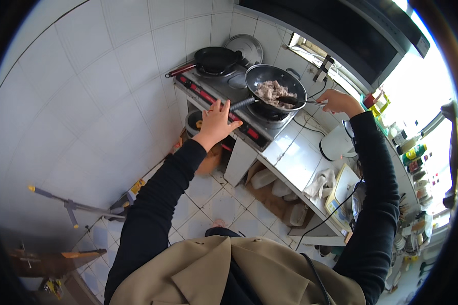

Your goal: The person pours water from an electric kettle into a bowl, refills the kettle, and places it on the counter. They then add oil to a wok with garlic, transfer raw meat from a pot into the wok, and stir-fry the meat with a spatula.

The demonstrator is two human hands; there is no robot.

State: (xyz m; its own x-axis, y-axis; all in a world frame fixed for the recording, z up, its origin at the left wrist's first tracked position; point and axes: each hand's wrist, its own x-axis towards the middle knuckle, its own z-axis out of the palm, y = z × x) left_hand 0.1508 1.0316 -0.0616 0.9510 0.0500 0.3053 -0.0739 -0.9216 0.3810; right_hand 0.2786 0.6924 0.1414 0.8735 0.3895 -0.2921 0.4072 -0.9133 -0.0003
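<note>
My right hand (339,102) grips the handle of a spatula (288,100), whose dark blade rests among pieces of pale, browned meat (273,91). The meat lies in a dark wok (255,74) on the right burner of a two-burner gas stove (229,84). At the stove's front panel (198,90), my left hand (216,124) has its fingers spread. Its fingertips are beside the end of the wok's black handle (243,103), and its thumb points towards the right-hand control. Whether the fingers touch the handle or the panel is unclear.
A black frying pan (215,58) occupies the left burner, with a metal lid (248,45) leaning behind it. On the tiled counter are a white kettle-like appliance (335,144) and a cloth (321,183). A range hood (328,32) overhangs the stove. Bottles (414,153) line the windowsill.
</note>
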